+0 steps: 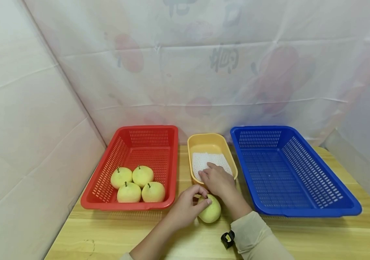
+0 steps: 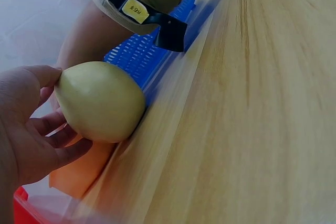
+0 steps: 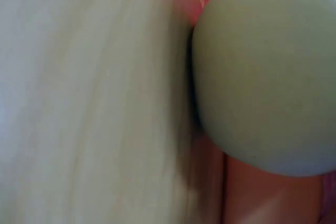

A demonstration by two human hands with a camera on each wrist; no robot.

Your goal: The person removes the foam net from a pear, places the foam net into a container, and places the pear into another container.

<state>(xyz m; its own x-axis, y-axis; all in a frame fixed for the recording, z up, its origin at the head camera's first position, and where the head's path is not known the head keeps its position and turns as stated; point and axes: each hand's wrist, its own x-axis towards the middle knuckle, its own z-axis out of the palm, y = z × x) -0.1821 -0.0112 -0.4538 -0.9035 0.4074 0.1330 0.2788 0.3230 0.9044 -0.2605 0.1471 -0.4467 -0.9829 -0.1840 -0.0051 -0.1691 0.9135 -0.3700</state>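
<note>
With thumb and fingers, my left hand holds a pale yellow-green pear near its stem, close over the wooden table. In the left wrist view the thumb is at the pear's narrow end and the other fingers lie along its side. My right hand reaches over the near rim of a small yellow basket, fingertips at the white foam netting inside. The right wrist view shows the pear large and close, with the right fingers out of sight.
On the left stands a red basket with several pears grouped at its near end. A blue basket is on the right, its mesh floor visible. A black strap is at the right cuff. Printed white cloth hangs behind.
</note>
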